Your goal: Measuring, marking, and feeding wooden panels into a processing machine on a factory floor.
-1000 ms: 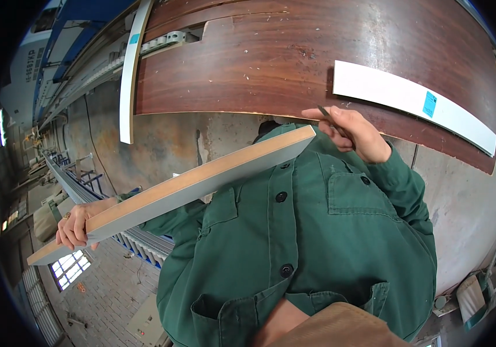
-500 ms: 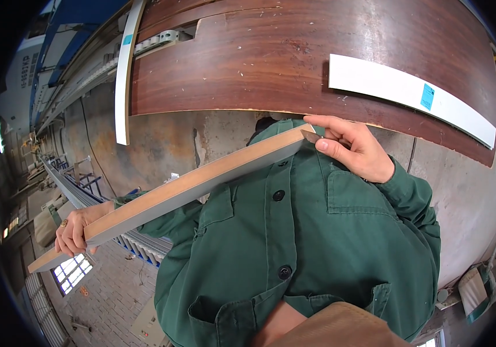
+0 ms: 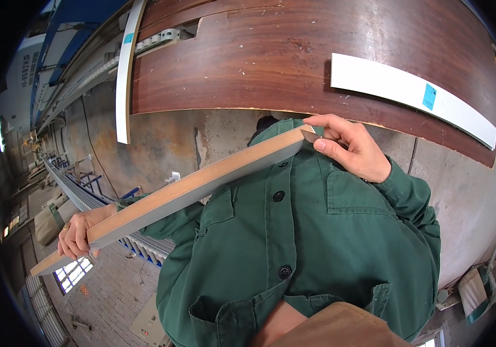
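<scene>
Board (image 3: 190,188): pale grey-white face, with a tan, raw-wood coloured edge along its length.
Jacket (image 3: 311,243): plain dark green, with black round buttons.
Panel (image 3: 294,52): reddish-brown wood grain with darker streaks, dotted with pale specks.
White strip (image 3: 410,95): plain white, with a small cyan square sticker near one end.
Second strip (image 3: 125,75): white, with a small cyan patch near its top.
Floor (image 3: 161,139): mottled grey concrete with rusty brown stains.
Left hand (image 3: 77,234): a gold-coloured ring on one finger.
Frame (image 3: 57,17): blue.
</scene>
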### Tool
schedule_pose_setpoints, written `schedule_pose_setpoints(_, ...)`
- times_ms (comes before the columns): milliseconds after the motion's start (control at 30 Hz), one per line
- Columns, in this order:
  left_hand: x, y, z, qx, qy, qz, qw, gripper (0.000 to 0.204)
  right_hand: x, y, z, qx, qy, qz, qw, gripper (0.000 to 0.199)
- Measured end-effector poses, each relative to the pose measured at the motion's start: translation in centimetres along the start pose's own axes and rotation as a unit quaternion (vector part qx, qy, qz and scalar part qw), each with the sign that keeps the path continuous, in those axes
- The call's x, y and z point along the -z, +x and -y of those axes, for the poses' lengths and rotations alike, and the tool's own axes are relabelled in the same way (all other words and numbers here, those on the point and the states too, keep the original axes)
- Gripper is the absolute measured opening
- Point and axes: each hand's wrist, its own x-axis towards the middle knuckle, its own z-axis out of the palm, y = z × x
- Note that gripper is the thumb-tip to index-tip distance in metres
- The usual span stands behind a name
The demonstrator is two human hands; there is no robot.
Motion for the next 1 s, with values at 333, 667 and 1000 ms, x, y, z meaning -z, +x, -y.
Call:
schedule_pose_setpoints(333, -0.2, 0.0, -0.6, -0.056, 0.020, 0.011, 0.998, 0.057, -0.4, 0.1, -1.1, -0.019, 0.082, 0.015, 0.996, 0.026)
schedule_pose_setpoints(667, -0.2, 0.2, -0.7, 0.055, 0.013, -0.011, 0.998, 0.058, -0.4, 0.7, -2.0, -0.013, 0.139, 0.019, 0.990, 0.023)
schedule_pose_setpoints(1000, -0.2, -0.2, -0.2, 0.041, 0.016, -0.025, 0.999, 0.058, 0.2, 0.3, -0.8, -0.002, 0.060, 0.032, 0.998, 0.027)
